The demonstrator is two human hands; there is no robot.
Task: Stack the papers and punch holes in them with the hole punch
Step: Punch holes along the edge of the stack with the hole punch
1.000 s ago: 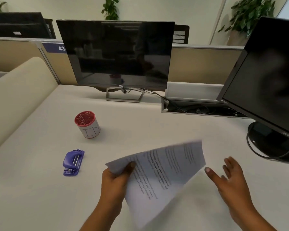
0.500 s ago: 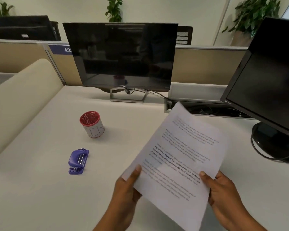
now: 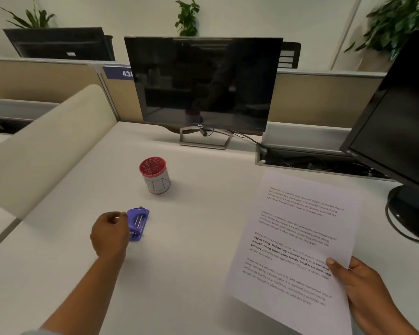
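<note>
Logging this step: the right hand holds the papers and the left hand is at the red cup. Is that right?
No. The head view shows the left hand at the purple hole punch, not the red cup beyond it. The right hand does hold the papers.

Punch (image 3: pixel 139 223), just right of the left hand (image 3: pixel 109 234), was purple with two silver rods. Cup (image 3: pixel 155 176), beyond that hand, had a red rim, a speckled red inside and a white label with blue pen strokes. Paper (image 3: pixel 298 238) in the right hand (image 3: pixel 365 288) was white, with black print in blocks and a few bold lines. Desk (image 3: pixel 198 250) between the hands was plain off-white. Far beyond both hands: monitor (image 3: pixel 203 83) black, partition (image 3: pixel 324 100) beige, tag (image 3: pixel 117 73) blue with white digits, plant (image 3: pixel 186 18) green.
</note>
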